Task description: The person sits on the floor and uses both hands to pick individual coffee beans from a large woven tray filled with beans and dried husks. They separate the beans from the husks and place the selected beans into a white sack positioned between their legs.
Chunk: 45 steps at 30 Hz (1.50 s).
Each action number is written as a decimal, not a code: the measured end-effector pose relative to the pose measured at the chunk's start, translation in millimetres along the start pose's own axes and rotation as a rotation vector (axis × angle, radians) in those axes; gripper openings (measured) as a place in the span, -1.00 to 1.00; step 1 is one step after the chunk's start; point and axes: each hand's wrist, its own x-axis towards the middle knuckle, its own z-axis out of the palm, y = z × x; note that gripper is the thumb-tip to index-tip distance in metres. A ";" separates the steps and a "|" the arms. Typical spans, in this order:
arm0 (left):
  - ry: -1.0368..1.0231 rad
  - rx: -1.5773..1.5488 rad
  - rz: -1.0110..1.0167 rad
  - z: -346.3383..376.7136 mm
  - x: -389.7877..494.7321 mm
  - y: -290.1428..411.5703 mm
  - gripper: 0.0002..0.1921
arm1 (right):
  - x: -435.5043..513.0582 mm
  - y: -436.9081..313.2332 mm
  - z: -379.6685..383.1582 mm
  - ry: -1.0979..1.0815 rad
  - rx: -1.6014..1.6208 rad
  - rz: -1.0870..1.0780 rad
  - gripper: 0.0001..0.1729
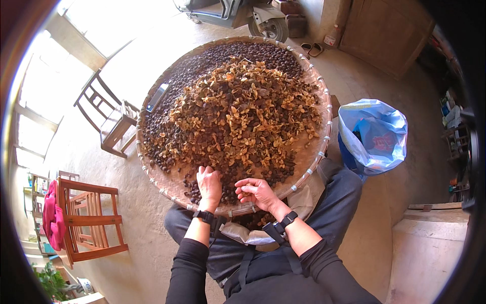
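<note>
Before me a large round woven bamboo tray [167,184] holds a heap of dry, split brown husks [243,114]. Dark round seeds [228,49] surround the heap along the far and left sides. At the near rim, my left hand [209,186] reaches down among loose seeds [228,190], its fingertips partly hidden. My right hand [260,193], just to its right, has its fingers curled round what looks like tan husk pieces [246,192]. Below the near rim, a pale sack [250,237] lies open between my legs with dark bits inside.
A phone-like flat object [157,98] rests on the seeds at the tray's left. Right of the tray stands a bag-lined blue bin [374,138]. Wooden chairs [110,114] are on the left, one with a pink cloth [53,218]. Beyond are a scooter [265,22] and slippers [312,49].
</note>
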 end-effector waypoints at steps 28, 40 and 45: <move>-0.248 -0.921 -0.373 -26.9 -24.8 -13.8 -0.68 | 6.4 0.9 8.2 0.036 -0.119 0.075 -0.60; 0.051 -0.177 0.073 6.4 14.0 9.9 -0.84 | -9.8 -9.6 5.5 0.041 0.149 -0.032 -0.86; 0.062 -0.162 0.112 3.9 8.9 11.2 -0.82 | -2.8 -6.4 4.6 0.080 0.173 -0.020 -0.80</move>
